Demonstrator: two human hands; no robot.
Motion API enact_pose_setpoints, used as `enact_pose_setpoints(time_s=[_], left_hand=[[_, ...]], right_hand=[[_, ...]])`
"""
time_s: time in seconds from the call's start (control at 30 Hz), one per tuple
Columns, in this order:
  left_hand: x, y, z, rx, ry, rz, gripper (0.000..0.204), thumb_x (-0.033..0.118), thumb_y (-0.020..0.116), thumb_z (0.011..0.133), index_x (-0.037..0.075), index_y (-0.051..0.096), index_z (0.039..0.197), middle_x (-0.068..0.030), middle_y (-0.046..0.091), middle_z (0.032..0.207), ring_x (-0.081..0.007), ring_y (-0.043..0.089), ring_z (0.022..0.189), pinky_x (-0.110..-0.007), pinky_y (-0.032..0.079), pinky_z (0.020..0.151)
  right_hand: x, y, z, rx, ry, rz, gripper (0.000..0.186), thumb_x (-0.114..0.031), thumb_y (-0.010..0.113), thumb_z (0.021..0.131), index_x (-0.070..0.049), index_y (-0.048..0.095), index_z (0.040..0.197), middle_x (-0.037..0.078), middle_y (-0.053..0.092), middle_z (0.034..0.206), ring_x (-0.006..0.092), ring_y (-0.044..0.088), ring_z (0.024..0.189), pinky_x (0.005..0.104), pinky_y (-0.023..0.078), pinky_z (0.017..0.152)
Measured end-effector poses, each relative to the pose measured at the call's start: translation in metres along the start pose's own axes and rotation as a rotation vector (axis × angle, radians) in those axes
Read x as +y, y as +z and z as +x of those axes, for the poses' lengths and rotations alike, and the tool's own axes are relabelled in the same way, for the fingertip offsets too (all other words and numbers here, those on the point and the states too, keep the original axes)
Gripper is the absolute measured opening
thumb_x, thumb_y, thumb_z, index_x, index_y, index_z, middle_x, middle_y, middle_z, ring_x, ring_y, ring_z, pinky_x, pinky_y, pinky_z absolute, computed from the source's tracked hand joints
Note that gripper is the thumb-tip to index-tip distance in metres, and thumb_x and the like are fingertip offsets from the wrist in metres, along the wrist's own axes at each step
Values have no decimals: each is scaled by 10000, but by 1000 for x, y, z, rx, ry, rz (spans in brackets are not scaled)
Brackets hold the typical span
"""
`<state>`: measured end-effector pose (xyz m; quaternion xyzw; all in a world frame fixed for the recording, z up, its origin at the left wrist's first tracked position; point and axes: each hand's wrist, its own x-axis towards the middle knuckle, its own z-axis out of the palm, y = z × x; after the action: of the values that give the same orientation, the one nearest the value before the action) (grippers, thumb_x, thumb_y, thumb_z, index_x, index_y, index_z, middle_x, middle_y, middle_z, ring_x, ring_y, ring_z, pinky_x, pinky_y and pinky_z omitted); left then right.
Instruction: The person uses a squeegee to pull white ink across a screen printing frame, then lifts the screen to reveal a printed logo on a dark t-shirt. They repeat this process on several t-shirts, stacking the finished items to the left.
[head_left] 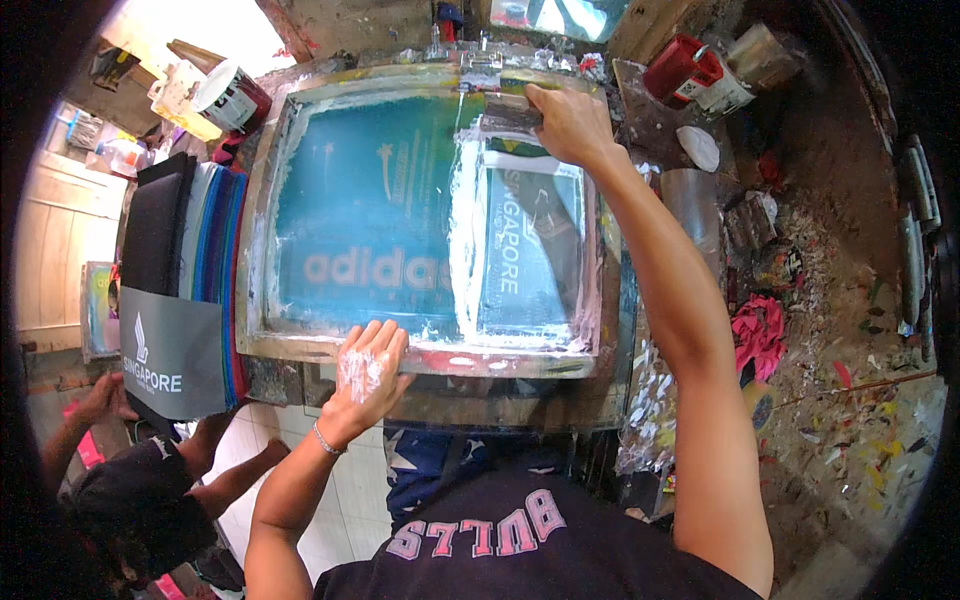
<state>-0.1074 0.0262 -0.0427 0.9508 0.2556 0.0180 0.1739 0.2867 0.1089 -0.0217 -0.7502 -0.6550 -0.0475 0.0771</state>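
Note:
A wooden-framed printing screen (360,180) with teal mesh lies in front of me. White ink (466,230) runs in a thick band down it and rings a smaller pale panel with lettering on the right. My left hand (368,375), its back smeared with white, has its fingers hooked over the frame's near rail. At the far right of the mesh my right hand (575,125) is closed on the end of a squeegee (508,112), a short wooden-looking bar; its blade is hard to make out. A hinge clamp (480,68) sits at the frame's far edge.
Left of the screen stands a stack of coloured fabric pieces (205,270), a grey printed one (175,350) draped over it. Paint buckets (230,97) (683,70) stand at both far corners. A pink rag (758,335) lies right. Another person (150,500) works at lower left.

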Motion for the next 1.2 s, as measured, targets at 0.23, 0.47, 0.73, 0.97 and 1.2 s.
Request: enact_pose_setpoints(time_s=[0.23, 0.47, 0.73, 0.97, 1.2], left_hand=[[1, 2, -3, 21, 8, -4, 456, 114, 839, 628, 24, 555, 974, -136, 533, 950, -341, 545, 935, -437, 418, 805], [3, 1, -4, 33, 10, 41, 449, 107, 850, 645, 18, 566, 981, -126, 538, 960, -312, 548, 936, -418, 416, 806], [2, 2, -4, 46, -4, 18, 450, 115, 843, 634, 27, 558, 972, -127, 538, 966, -315, 545, 948, -422, 415, 823], [1, 1, -4, 0, -16, -32, 456, 117, 830, 633, 32, 543, 977, -123, 531, 965, -319, 535, 941, -424, 400, 806], [0, 2, -3, 7, -13, -24, 452, 108, 845, 623, 30, 554, 959, -129, 529, 945, -330, 533, 921, -430, 402, 792]], right_hand=[[-59, -19, -121, -97, -43, 86, 141, -100, 631, 825, -89, 608, 963, 156, 686, 797, 386, 691, 775, 528, 530, 664], [-88, -37, -192, -223, -54, 194, 168, -56, 618, 802, -90, 592, 964, 157, 684, 850, 373, 675, 893, 510, 528, 727], [-10, -24, -10, 10, 77, 74, 225, -140, 609, 826, -110, 684, 1037, 217, 724, 989, 401, 709, 956, 543, 555, 799], [8, -3, 47, -187, 64, 72, 410, -166, 691, 763, -160, 695, 1173, 164, 738, 1068, 374, 713, 1011, 509, 566, 857], [-34, -16, -9, -290, -279, 139, 352, -246, 718, 747, -129, 688, 1078, 172, 733, 950, 390, 710, 913, 507, 561, 788]])
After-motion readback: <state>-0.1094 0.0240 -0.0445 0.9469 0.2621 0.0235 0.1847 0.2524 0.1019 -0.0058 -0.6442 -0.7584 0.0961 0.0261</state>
